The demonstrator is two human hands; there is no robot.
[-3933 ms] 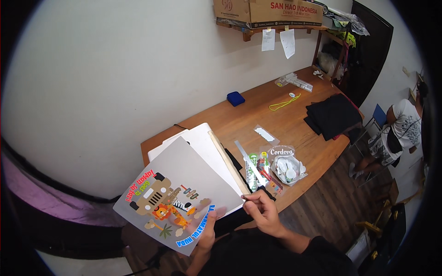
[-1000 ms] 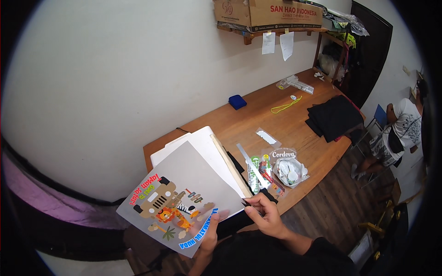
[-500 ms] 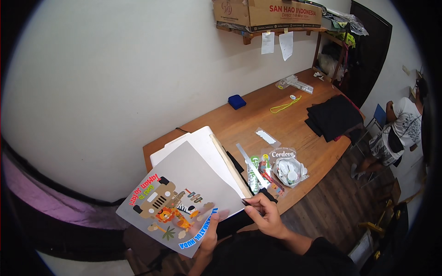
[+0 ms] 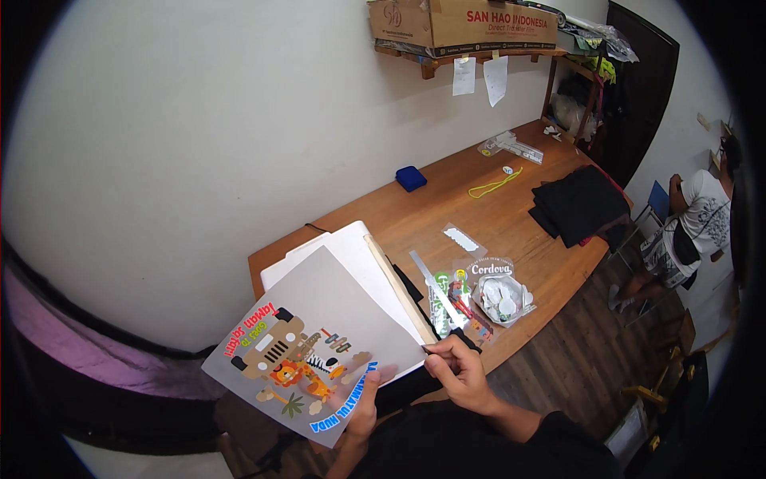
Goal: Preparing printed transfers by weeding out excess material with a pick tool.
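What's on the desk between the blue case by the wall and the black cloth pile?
In the head view, a yellow cord lies on the desk between the blue case and the black cloth pile; otherwise bare wood.

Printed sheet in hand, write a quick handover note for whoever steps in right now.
Left hand: holds the printed sheet from below, thumb on its lower edge, cartoon picture facing up.
Right hand: pinches the sheet's right corner between fingertips, as if picking at a layer.
Things: white sheets lie under it on the wooden table; a ruler and packets of small parts sit just right of the hands; black cloth farther back.
Done: sheet lifted off the table.
Left: no layer looks separated at the corner yet.
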